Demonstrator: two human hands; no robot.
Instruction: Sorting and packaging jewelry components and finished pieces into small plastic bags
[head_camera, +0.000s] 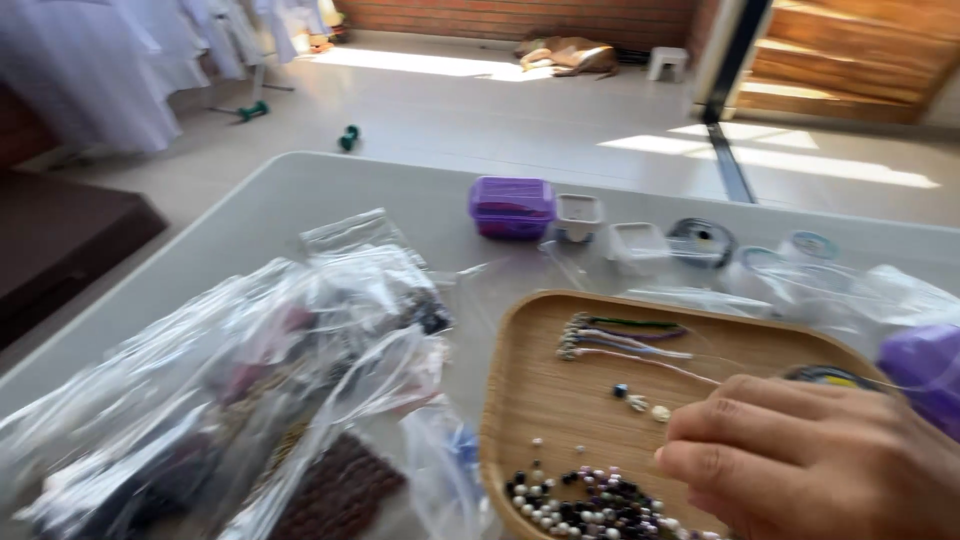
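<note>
Beads (590, 503) are seen heaped, black, white and pink, at the near edge of a wooden tray (520, 400) that rests on a white table (300, 190). A right hand (810, 460) is held over the tray's near right part, its fingers (720, 415) curled and pressed together around a thin pale cord (650, 362); the exact pinch is hidden. Threaded strands (620, 335) are laid at the tray's far side, and loose beads (640, 400) are scattered at its middle. Clear plastic bags (250, 400) are piled left of the tray. Beyond the tray, a purple box (511, 206), small white cups (578, 216) and cord spools (700, 241) are noted. A purple object (925, 370) is seen right of the tray.
</note>
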